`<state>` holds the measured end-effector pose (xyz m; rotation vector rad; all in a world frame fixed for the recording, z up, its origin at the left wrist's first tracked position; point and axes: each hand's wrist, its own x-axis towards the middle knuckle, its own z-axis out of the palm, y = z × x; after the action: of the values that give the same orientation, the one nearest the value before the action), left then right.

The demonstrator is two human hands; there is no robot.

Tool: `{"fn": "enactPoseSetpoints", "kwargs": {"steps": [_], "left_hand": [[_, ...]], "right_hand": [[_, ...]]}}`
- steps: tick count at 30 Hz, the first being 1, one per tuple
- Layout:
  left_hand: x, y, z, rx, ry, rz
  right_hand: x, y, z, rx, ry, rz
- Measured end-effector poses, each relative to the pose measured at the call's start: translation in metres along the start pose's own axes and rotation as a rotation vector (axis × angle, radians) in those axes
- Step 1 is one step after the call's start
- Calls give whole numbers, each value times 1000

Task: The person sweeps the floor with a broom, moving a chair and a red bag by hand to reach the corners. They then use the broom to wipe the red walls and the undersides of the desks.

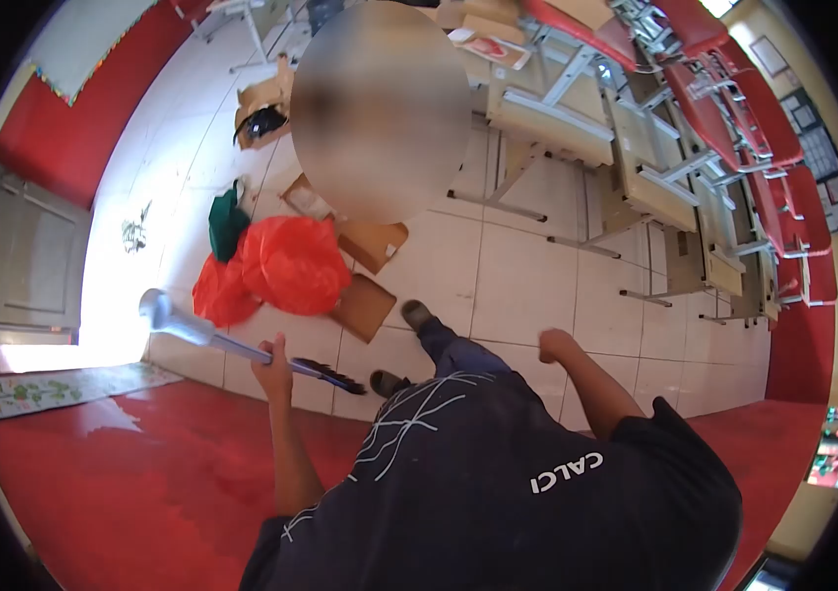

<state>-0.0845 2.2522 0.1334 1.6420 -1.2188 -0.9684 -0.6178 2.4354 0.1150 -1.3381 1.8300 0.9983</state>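
My left hand [273, 368] is closed around the handle of a broom [232, 345]. The handle has a pale blue, thick end [161, 313] pointing to the left, and dark bristles [340, 377] show on the other side of the hand, near my shoe. My right hand [559, 347] hangs out to the right in a fist, with nothing visible in it, over the white tiles. Ahead of the broom lies a big red plastic bag [291, 264], with a dark green bag or cloth [227, 225] against its far side.
Brown cardboard pieces [365, 307] lie beside the red bag, and an open carton [263, 103] holds something black. Desks [562, 123] bearing upturned red chairs [714, 113] line the right. A leaf-patterned mat [64, 391] lies by the bright doorway at left. A blurred oval hides the top centre.
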Motion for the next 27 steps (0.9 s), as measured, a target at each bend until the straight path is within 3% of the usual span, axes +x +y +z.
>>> {"fn": "enactPoseSetpoints", "kwargs": {"steps": [2,5,7,9,10,11,12,14,15,17,19,20,22,23,25,26,27], "left_hand": [[-9,42,9,-251,-38,-13],[-18,81,32,-386,-182,-3],[-34,109,67,-433,-258,29],[-59,148,105,-472,-355,9],[-71,167,127,-491,-379,31],[-81,184,149,-507,-400,53],[-91,199,172,-501,-426,61],[-126,248,230,-575,-433,51],[-142,264,256,-615,-435,43],[-161,281,299,-618,-755,100],[-188,310,348,-462,-959,260],[-202,319,379,-432,-928,535],[-210,301,421,-113,-915,635],[-206,285,444,40,-899,696],[-180,216,471,491,-1019,561],[-170,162,470,537,-1030,612],[-174,137,459,716,-1045,519]], "right_hand": [[-27,30,15,141,-69,24],[-23,41,39,311,269,-152],[-10,19,44,640,624,-276],[-46,-23,-19,958,477,-295],[-40,-37,-26,933,698,-526],[-52,-51,-47,1006,682,-647],[-70,-56,-72,871,831,-821],[-73,-61,-96,815,1135,-894],[-87,-49,-110,967,1170,-950],[-116,-8,-128,1263,1222,-1070],[-75,43,-108,1154,1391,-871],[-52,73,-98,1093,1466,-772],[-20,134,-72,1163,1541,-634],[-9,169,-57,1179,1470,-603],[10,246,-37,1232,1360,-442],[18,278,-26,1277,1296,-311],[32,307,-13,1322,1381,-230]]}}
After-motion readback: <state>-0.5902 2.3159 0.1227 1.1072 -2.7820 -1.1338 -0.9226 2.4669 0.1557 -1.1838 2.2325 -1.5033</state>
